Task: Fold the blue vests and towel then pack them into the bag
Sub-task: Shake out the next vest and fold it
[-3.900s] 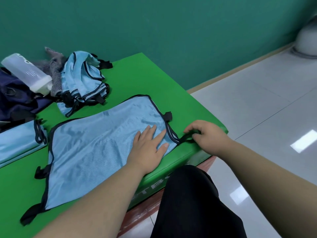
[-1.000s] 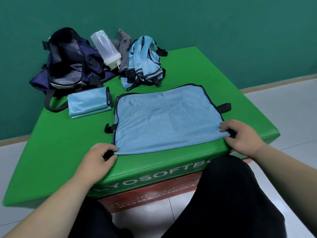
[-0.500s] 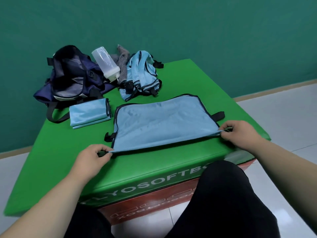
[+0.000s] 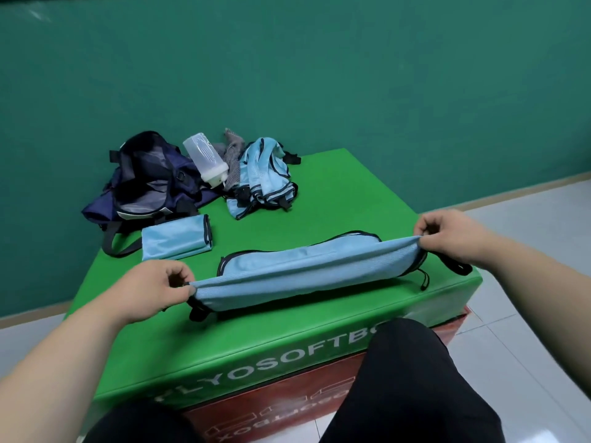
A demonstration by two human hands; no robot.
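Head view: the left hand (image 4: 153,292) and right hand (image 4: 454,235) each have a grip pinching a near corner of the vest (image 4: 303,270), holding that edge raised above the green worktop (image 4: 335,193) while the far edge lies flat. This looks like the first fold. The next move calls for carrying the raised edge across and matching the corners. A folded vest (image 4: 176,239) lies beside the bag (image 4: 150,180); the towel (image 4: 233,155) is behind, unfolded.

Vest (image 4: 307,270): light blue, black trim. Bag (image 4: 150,183): navy, grey lining. Surface (image 4: 287,327): bright green, white lettering. Bottle (image 4: 206,159): translucent white.
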